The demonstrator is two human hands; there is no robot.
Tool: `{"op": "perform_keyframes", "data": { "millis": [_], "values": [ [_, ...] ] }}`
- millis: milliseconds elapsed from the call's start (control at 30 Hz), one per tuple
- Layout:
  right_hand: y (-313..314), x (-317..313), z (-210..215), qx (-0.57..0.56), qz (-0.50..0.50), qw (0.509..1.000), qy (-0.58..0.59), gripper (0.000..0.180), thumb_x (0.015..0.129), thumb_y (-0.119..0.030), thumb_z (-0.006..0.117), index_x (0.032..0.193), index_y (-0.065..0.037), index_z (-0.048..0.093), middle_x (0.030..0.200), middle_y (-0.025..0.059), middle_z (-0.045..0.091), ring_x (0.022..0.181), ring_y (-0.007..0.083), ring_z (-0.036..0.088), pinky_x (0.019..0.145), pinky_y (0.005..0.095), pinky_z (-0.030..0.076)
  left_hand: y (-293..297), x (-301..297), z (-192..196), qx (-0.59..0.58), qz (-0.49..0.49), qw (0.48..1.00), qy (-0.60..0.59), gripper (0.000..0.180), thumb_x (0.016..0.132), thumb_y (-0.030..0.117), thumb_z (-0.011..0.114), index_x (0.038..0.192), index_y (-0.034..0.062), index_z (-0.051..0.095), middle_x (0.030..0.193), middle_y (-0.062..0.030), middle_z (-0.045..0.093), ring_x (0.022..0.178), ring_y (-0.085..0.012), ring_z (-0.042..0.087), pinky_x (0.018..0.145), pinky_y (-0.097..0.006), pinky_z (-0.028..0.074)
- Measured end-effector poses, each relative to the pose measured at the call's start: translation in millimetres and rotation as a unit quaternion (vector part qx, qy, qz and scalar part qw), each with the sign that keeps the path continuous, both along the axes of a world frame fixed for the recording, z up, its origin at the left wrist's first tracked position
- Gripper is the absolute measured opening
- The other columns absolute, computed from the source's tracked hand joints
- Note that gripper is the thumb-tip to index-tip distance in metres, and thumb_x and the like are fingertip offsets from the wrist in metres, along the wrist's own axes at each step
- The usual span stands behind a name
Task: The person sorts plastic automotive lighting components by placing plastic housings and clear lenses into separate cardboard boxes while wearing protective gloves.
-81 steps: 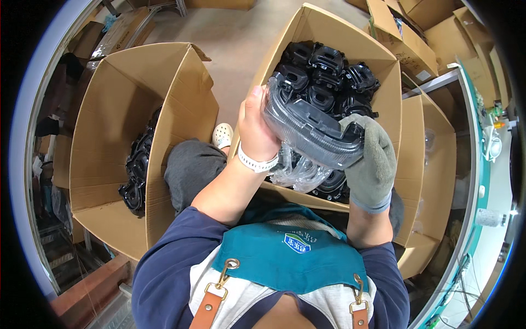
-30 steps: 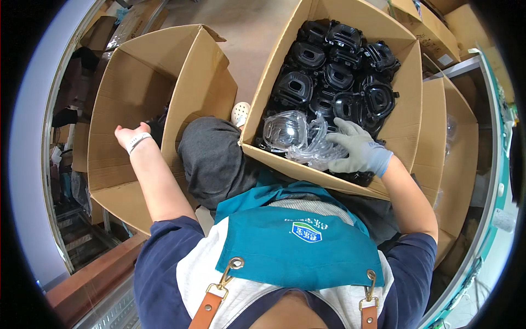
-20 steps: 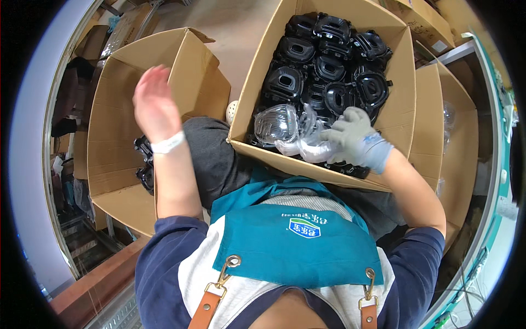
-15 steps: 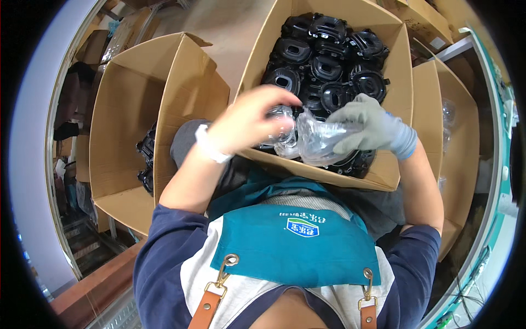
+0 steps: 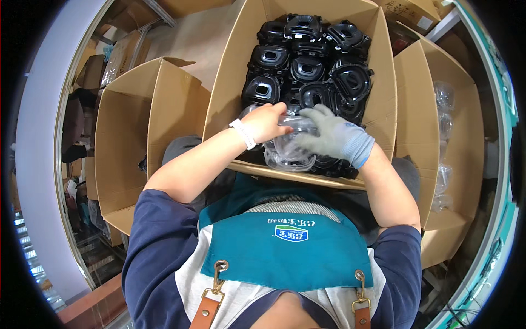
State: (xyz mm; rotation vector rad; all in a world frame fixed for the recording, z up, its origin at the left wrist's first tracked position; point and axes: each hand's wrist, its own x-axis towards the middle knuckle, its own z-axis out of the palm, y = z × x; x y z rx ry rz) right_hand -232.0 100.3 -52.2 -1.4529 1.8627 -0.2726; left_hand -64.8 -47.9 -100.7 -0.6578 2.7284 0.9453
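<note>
Clear plastic shells [image 5: 289, 156], see-through and rounded, sit between my two hands over the near end of a cardboard box [image 5: 227, 71]. My bare left hand [image 5: 267, 123], with a white band at its wrist, is closed on the shells from the left, its thumb toward the right. In a grey glove, my right hand [image 5: 333, 133] grips them from the right side; some of its fingers are blurred. How many shells there are I cannot tell. Glossy black plastic housings [image 5: 307, 68] with oval openings fill the box beneath and beyond my hands.
On the left stands another open cardboard box [image 5: 123, 142]. To the right, a further box [image 5: 416, 98] holds several clear plastic shells [image 5: 444, 126] along its inner side. A metal frame [image 5: 466, 33] edges the far right, and cluttered shelving [image 5: 82, 137] the far left.
Both hands have come closer together around the clear shells, which are now gathered into one bunch. The view has shifted, showing more of the right-hand box.
</note>
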Motion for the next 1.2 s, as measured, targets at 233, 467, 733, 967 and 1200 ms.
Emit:
{"op": "perform_keyframes", "data": {
  "millis": [233, 467, 733, 967, 1200],
  "values": [
    [26, 3, 10, -0.057, 0.034, 0.997, 0.045, 0.081, 0.078, -0.056, 0.062, 0.139, -0.008, 0.042, 0.140, 0.0265, 0.042, 0.122, 0.0419, 0.050, 0.102, 0.0436, 0.041, 12, -18, 16, -0.163, -0.065, 0.984, -0.029, 0.035, 0.069, 0.027, 0.079, 0.094, 0.0105, 0.061, 0.116, -0.0186, 0.046, 0.113, -0.0403, 0.040, 0.096, -0.046, 0.040],
    [48, -21, 39, -0.228, -0.024, 0.972, 0.047, 0.062, 0.081, -0.045, 0.061, 0.127, -0.004, 0.053, 0.119, 0.0240, 0.058, 0.109, 0.0393, 0.058, 0.093, 0.0437, 0.047, 24, -34, -33, -0.226, -0.079, 0.965, 0.105, 0.068, 0.063, 0.042, 0.082, 0.112, 0.0029, 0.056, 0.114, -0.0168, 0.052, 0.109, -0.0323, 0.051, 0.093, -0.039, 0.045],
    [72, -94, 22, -0.214, -0.155, 0.949, -0.172, 0.065, 0.085, -0.040, 0.067, 0.130, 0.004, 0.051, 0.126, 0.0240, 0.057, 0.119, 0.0322, 0.055, 0.102, 0.0357, 0.042, 34, -64, -5, -0.194, -0.170, 0.964, -0.073, 0.052, 0.067, 0.039, 0.080, 0.098, 0.0013, 0.061, 0.098, -0.0173, 0.058, 0.097, -0.0348, 0.055, 0.089, -0.042, 0.046],
    [68, -79, 18, -0.287, -0.008, 0.954, -0.082, 0.078, 0.077, -0.045, 0.073, 0.136, -0.002, 0.046, 0.136, 0.0332, 0.043, 0.128, 0.0437, 0.044, 0.107, 0.0417, 0.036, 45, -44, 9, -0.134, -0.190, 0.972, -0.010, 0.035, 0.067, 0.030, 0.079, 0.086, 0.0046, 0.063, 0.088, -0.0131, 0.057, 0.098, -0.0327, 0.053, 0.088, -0.041, 0.046],
    [59, -41, 17, -0.425, 0.015, 0.904, -0.042, 0.101, 0.057, -0.049, 0.082, 0.142, -0.011, 0.041, 0.140, 0.0347, 0.034, 0.129, 0.0503, 0.037, 0.108, 0.0498, 0.035, 41, -73, 98, 0.584, 0.138, 0.797, 0.069, 0.028, 0.093, 0.010, 0.055, 0.118, -0.0027, 0.059, 0.109, -0.0074, 0.065, 0.096, -0.0150, 0.064, 0.087, -0.031, 0.051]
  ]
}}
